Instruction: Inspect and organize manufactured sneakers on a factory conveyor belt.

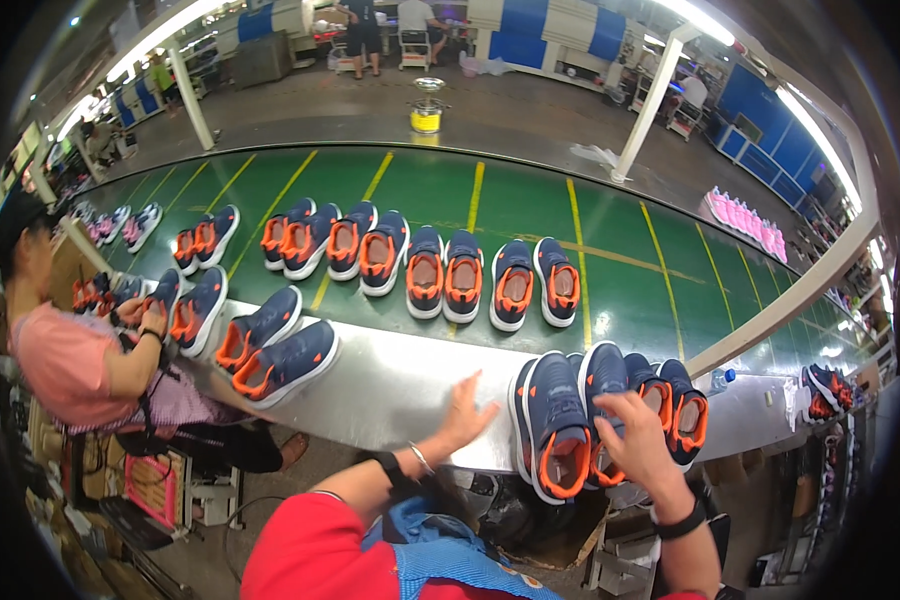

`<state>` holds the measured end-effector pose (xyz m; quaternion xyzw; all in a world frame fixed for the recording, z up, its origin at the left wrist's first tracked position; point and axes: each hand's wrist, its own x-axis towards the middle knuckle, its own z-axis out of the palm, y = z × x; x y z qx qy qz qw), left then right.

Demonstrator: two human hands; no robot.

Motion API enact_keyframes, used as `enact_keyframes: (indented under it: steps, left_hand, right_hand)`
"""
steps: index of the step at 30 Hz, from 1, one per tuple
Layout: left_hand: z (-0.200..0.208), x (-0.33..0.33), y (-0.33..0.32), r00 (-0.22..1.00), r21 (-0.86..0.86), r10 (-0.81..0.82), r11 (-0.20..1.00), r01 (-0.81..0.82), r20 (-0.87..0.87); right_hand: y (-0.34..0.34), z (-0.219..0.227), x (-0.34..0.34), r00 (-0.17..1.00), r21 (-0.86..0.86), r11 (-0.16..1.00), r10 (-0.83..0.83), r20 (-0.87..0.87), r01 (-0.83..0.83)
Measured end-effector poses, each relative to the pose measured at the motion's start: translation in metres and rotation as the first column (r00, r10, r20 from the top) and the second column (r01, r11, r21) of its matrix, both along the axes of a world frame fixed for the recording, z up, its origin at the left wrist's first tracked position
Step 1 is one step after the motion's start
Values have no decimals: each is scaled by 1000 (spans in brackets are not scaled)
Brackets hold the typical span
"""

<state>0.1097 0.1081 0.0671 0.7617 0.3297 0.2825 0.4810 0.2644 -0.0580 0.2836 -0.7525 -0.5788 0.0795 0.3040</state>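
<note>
In the head view, my left hand (464,413) is over the bare metal bench with its fingers spread, holding nothing. My right hand (632,432) hovers at a navy sneaker (602,372), fingers curved and apart; whether they touch it is hard to tell. Left of that, another navy sneaker with orange lining (556,425) lies toe away from me, partly over further shoes. Right of my hand stand more of these sneakers (684,408), their openings toward me.
Pairs of the same sneakers (443,272) stand along the green conveyor belt (530,200) beyond the metal bench (400,370). At left, a co-worker (80,350) handles shoes. A white post (770,315) slants at right beside a bottle (722,378). Pink shoes (745,222) stand far right.
</note>
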Motion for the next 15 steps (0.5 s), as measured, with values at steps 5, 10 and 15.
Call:
enact_keyframes:
  steps: [5,10,15]
  left_hand:
    - [11,31,134,950,488,-49,849,202,-308]
    - [19,40,223,794,454,44,839,300,-606]
    - [-62,112,224,943,553,87,826,112,-320]
  right_hand:
    - [106,-42,99,962,-411,912,105,253,9]
    - [229,-115,140,893,-624,772,189,408,122]
    - [212,-182,240,889,-481,876,184,419,45]
